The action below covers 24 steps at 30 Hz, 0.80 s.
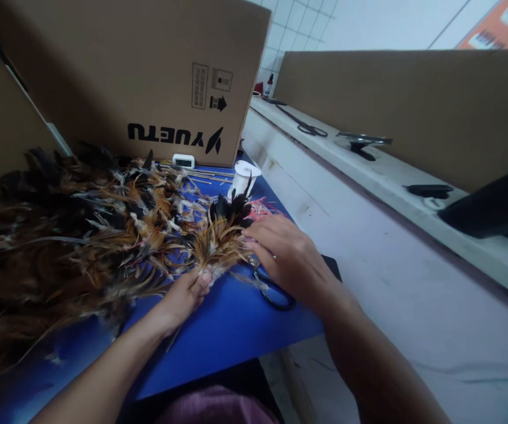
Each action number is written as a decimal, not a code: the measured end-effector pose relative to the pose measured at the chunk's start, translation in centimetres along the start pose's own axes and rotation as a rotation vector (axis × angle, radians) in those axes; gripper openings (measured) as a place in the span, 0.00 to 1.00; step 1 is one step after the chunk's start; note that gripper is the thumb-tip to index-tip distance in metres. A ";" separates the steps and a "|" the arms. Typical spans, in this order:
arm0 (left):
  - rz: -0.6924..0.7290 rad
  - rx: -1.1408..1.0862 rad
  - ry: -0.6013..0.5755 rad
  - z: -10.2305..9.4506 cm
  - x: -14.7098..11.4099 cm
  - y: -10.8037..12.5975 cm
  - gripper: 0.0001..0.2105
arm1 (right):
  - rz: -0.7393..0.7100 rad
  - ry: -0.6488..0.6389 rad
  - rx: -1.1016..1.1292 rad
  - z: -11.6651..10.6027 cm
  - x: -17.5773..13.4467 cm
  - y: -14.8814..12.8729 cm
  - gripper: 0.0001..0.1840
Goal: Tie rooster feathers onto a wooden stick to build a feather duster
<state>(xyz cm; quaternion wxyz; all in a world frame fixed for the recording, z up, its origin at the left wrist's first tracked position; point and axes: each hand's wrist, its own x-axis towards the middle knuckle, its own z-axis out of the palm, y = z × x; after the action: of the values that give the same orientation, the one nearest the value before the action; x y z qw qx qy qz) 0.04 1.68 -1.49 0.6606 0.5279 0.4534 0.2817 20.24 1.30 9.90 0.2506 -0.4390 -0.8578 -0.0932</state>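
My left hand is closed round the base of a feather bundle, brown and golden with black tips and pale fluff at the bottom. A thin stick pokes out below this hand. At the bundle's right side is my right hand, its fingers curled and drawn together by the feathers; what they hold, if anything, I cannot make out. Black-handled scissors lie on the blue table under my right hand, their blades partly hidden. A large heap of loose brown and black feathers spreads to the left.
Behind the feathers stands a cardboard box. A white spool, a small white digital device, thin sticks and pink strands are on the blue table. On the right, a white ledge carries another pair of scissors.
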 end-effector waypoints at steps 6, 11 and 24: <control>0.167 0.253 0.148 -0.4 0.0 0.2 0.18 | 0.263 0.131 0.299 4.3 -4.6 -3.2 0.08; 0.289 0.508 0.294 -0.6 -0.4 0.7 0.16 | 0.469 0.181 0.554 8.1 -4.7 -7.0 0.06; 0.402 0.790 0.544 -1.7 -0.6 1.3 0.15 | 0.683 0.352 0.685 10.1 -4.0 -7.8 0.04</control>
<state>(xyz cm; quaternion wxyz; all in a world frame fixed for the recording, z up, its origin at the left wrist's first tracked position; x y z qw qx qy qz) -1.55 2.28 -0.14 0.2020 0.7215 0.5699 0.3374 12.46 -2.36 -0.36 0.5368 -0.5646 -0.5914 0.2081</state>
